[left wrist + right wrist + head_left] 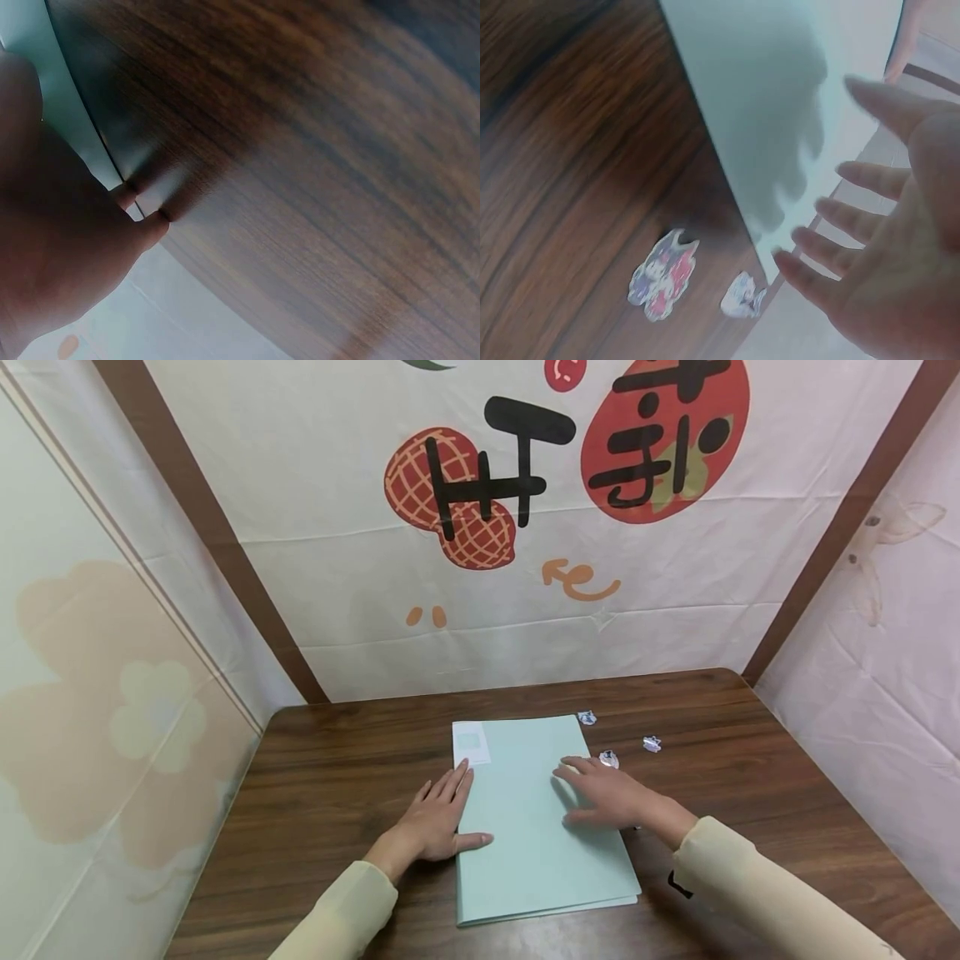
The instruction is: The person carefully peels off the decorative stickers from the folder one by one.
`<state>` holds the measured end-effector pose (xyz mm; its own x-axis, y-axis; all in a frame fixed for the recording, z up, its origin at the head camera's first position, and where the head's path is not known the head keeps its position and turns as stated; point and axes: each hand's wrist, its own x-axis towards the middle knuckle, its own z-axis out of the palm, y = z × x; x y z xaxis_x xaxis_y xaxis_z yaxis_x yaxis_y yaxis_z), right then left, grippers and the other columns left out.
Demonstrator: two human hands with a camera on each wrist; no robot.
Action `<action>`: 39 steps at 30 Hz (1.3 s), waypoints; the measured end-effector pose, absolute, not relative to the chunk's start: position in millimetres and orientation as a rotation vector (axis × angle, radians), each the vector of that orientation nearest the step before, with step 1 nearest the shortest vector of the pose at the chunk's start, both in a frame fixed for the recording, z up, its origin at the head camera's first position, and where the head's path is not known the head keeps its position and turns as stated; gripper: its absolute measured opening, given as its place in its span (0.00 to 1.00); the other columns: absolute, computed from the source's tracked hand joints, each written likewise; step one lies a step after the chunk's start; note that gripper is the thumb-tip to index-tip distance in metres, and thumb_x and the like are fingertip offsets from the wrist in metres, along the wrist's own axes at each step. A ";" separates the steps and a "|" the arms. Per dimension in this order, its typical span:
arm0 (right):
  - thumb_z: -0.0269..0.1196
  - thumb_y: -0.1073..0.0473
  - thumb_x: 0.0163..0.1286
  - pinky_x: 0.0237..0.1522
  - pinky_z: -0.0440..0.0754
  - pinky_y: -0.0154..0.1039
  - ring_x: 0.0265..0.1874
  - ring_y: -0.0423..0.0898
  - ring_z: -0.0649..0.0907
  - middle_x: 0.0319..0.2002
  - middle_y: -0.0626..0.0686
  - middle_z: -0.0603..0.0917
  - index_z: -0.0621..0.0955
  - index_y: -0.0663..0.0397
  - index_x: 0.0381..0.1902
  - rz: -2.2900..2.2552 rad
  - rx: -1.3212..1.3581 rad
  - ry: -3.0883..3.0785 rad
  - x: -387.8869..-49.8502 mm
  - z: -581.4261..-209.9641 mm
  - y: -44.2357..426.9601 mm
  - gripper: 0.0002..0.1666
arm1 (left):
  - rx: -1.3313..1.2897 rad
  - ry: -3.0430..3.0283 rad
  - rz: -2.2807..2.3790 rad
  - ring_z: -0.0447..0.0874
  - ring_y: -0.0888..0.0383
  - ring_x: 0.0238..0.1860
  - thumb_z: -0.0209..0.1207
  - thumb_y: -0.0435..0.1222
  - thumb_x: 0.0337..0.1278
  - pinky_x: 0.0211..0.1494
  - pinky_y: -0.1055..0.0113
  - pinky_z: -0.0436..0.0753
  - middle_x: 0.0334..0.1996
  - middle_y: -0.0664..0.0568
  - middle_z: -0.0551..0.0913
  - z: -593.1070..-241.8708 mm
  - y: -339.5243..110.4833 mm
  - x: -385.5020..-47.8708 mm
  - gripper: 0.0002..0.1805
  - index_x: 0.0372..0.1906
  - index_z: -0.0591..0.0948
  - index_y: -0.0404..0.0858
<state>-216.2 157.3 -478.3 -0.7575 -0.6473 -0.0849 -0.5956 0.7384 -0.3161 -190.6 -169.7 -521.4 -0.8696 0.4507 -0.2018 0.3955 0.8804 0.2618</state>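
A pale green folder (540, 827), with a white label (471, 743) at its upper left corner, lies closed on the wooden table. The left hand (435, 822) rests along the folder's left edge, thumb on the cover and fingers spread; in the left wrist view that hand (67, 240) touches the table beside the edge. Above the folder's right side hovers the right hand (607, 793), slightly blurred. The right wrist view shows this hand (885, 247) with spread, relaxed fingers, holding nothing, its shadow falling on the green cover (735, 90).
Several small cut-out stickers lie right of the folder: one by its top corner (587, 717), one farther right (652, 744), one near the right fingers (609, 759). A small black object (679, 885) lies beside the right sleeve. Printed cloth hangs behind the table (337, 777).
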 end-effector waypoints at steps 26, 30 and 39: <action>0.61 0.19 0.61 0.73 0.49 0.73 0.81 0.64 0.46 0.84 0.57 0.43 0.52 0.44 0.84 -0.230 -1.049 2.604 -215.9 -501.9 92.6 0.65 | 0.624 2.785 0.363 0.42 0.43 0.82 0.53 0.72 0.61 0.79 0.37 0.47 0.84 0.47 0.35 -514.9 -167.9 -188.7 0.61 0.83 0.43 0.38; 0.60 0.19 0.61 0.73 0.48 0.73 0.81 0.64 0.46 0.84 0.57 0.44 0.51 0.43 0.84 -0.193 -1.055 2.610 -216.0 -504.1 92.1 0.65 | 0.624 2.760 0.425 0.41 0.42 0.82 0.56 0.69 0.63 0.78 0.35 0.46 0.84 0.46 0.36 -510.3 -167.7 -187.7 0.60 0.83 0.44 0.37; 0.59 0.19 0.63 0.73 0.47 0.74 0.80 0.65 0.45 0.83 0.59 0.43 0.50 0.46 0.84 -0.138 -1.054 2.609 -212.5 -500.5 90.9 0.65 | 0.640 2.690 0.585 0.43 0.39 0.82 0.62 0.60 0.64 0.76 0.31 0.46 0.83 0.38 0.39 -491.7 -166.8 -185.9 0.56 0.81 0.50 0.31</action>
<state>-212.5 90.9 -500.5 -0.6754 -0.6903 -0.2595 -0.6591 0.7229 -0.2075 -185.9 -166.8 -491.7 -0.8507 0.4845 -0.2039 0.3559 0.8164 0.4548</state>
